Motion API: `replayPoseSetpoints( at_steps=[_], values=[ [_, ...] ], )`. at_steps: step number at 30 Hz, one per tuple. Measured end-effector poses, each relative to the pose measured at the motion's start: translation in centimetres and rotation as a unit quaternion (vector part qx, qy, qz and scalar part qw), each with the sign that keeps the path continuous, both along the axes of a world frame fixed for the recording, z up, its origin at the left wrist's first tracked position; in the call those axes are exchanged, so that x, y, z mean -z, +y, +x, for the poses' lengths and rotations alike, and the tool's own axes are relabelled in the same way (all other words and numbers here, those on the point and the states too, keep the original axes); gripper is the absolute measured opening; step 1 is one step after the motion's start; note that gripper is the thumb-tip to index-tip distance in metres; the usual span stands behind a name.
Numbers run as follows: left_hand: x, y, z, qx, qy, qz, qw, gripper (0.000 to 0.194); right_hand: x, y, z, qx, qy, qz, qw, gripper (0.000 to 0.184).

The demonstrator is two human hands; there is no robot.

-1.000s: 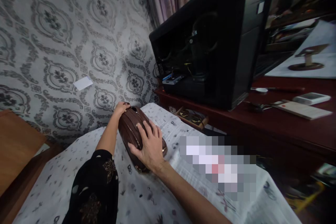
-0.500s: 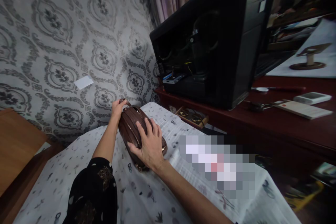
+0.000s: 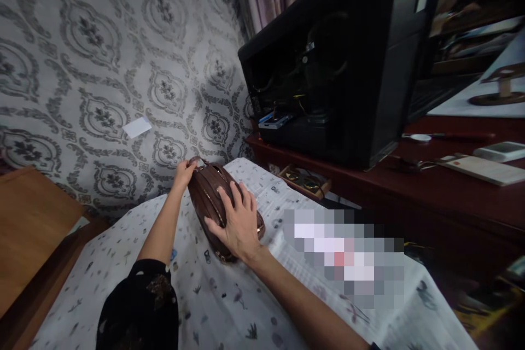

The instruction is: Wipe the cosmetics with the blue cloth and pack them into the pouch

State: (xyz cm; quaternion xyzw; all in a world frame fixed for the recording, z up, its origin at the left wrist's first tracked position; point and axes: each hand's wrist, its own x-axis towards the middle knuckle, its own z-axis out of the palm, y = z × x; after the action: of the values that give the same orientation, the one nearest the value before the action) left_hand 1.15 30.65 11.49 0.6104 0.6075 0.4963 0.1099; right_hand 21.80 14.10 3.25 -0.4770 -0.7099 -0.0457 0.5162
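Note:
A brown leather bag (image 3: 207, 197) with gold-coloured zips lies on a white patterned cloth (image 3: 213, 306). At its far end, my left hand (image 3: 184, 176) is closed on the bag, fingers and thumb pinched by a small loop or handle. Spread fingers of my right hand (image 3: 241, 223) rest flat across the top and near side of the bag. Part of the bag is hidden under that palm.
On the right, a dark red desk (image 3: 430, 175) carries a black computer case (image 3: 320, 93). Below its edge, an open drawer (image 3: 309, 188) holds glasses. A pixelated patch (image 3: 344, 257) covers something on the cloth. Wooden furniture (image 3: 36, 224) stands left.
The view has shifted slightly, so the surroundings sit a little further right. Both hands keep nearly the same places on the bag.

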Motion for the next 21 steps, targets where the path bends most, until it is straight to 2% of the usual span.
replayPoseSetpoints(
  at_steps=[9, 15, 21],
  values=[
    [-1.3, -2.2, -0.7, -0.086, 0.155, -0.018, 0.984, 0.033, -0.1, -0.1, 0.1, 0.006, -0.008, -0.003, 1.000, 0.070],
    [-1.5, -2.8, -0.6, -0.101, 0.167, -0.017, 0.981, 0.025, 0.0, 0.0, 0.0, 0.007, -0.005, 0.005, 1.000, 0.070],
    [-1.2, -3.7, -0.2, -0.084, 0.153, -0.007, 0.985, 0.025, 0.0, 0.0, -0.1, 0.008, -0.007, 0.000, 1.000, 0.070]
  ],
)
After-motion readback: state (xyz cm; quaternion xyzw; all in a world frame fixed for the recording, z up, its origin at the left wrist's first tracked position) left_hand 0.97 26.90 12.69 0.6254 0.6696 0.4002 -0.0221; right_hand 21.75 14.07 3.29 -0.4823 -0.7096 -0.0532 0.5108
